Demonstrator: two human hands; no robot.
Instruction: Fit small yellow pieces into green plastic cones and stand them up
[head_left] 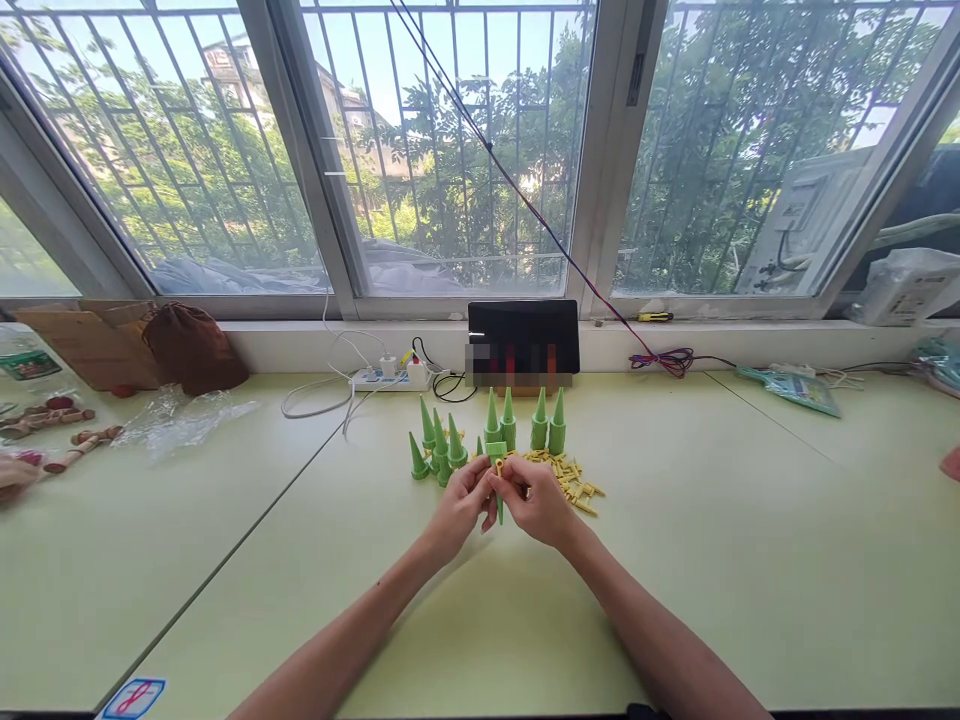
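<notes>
My left hand [454, 510] is closed around a green cone-shaped plastic piece [500, 510], held with its tip pointing down and its wider end up. Against that wider end, my right hand [538, 500] pinches a small yellow plastic peg [499, 467] with a round end. Fingers cover much of both pieces. Just behind my right hand lies a loose pile of yellow pegs [581, 488]. Several green cones [440, 440] stand upright beyond my left hand. Taller green cones on ribbed bases [556, 425] stand farther back in pairs.
A dark screen [523, 340] stands against the window ledge, near a power strip [394, 378] with white cables. Wooden pieces [82, 445], crumpled plastic [180, 415] and a brown bag [193, 350] lie left. A teal packet [791, 390] sits at the back right.
</notes>
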